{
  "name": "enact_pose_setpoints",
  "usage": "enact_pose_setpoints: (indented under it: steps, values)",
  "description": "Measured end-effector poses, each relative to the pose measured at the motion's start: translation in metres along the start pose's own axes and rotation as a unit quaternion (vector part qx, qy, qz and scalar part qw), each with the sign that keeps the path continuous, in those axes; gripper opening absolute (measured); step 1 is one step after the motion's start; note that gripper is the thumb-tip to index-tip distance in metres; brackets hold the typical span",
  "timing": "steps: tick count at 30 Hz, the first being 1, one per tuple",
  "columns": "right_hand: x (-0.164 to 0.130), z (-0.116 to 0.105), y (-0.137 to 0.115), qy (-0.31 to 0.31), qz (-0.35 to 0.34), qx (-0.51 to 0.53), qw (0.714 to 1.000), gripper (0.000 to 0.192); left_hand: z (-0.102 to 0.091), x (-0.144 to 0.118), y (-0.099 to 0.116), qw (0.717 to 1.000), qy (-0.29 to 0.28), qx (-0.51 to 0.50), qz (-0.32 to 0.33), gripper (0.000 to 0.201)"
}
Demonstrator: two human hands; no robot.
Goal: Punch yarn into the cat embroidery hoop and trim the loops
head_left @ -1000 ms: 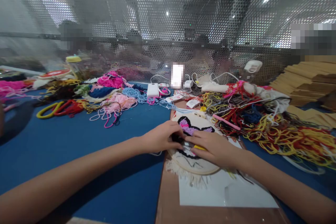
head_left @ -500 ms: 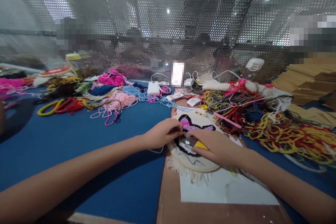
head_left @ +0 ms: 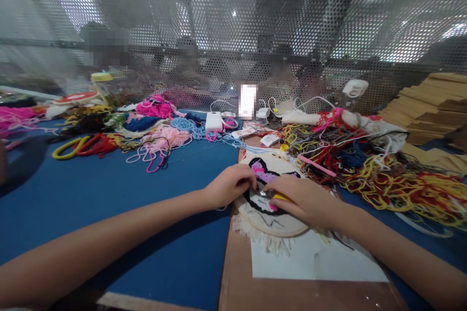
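While the left hand [head_left: 228, 185] steadies the hoop [head_left: 272, 226], the right hand [head_left: 304, 200] pinches a leftward-pointing yellow tool [head_left: 280, 198].

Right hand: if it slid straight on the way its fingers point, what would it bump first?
The right hand points left across the embroidery hoop, so it would probably meet the left hand first; their fingertips already look almost touching.

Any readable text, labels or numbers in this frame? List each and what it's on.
None can be read.
White tags with red marks beyond the embroidery hoop: print too small and blurred.
Red and white round item at far left: marking blurred.
Upright screen: pixelated.
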State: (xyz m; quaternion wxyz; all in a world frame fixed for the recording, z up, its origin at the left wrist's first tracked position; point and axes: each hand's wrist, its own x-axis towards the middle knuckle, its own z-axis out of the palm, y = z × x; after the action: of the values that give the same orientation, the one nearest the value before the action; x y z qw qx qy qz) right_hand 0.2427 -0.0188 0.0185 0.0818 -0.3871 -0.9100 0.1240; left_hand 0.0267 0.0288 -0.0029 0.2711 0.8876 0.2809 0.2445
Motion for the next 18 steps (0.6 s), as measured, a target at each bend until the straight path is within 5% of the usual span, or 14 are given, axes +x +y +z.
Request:
enact_pose_setpoints:
  steps: [10,18]
  values:
    - [0.0014,-0.0003,0.0073,0.008,-0.028,-0.017,0.999,0.028,-0.0008,-0.0006,0.0013,0.997,-0.044,0.056,0.036,0.037]
    - [0.003,0.003,0.0099,0.009,-0.034,-0.031,0.999,0.027,-0.0014,0.0022,0.0093,0.999,-0.044,0.012,0.016,0.029]
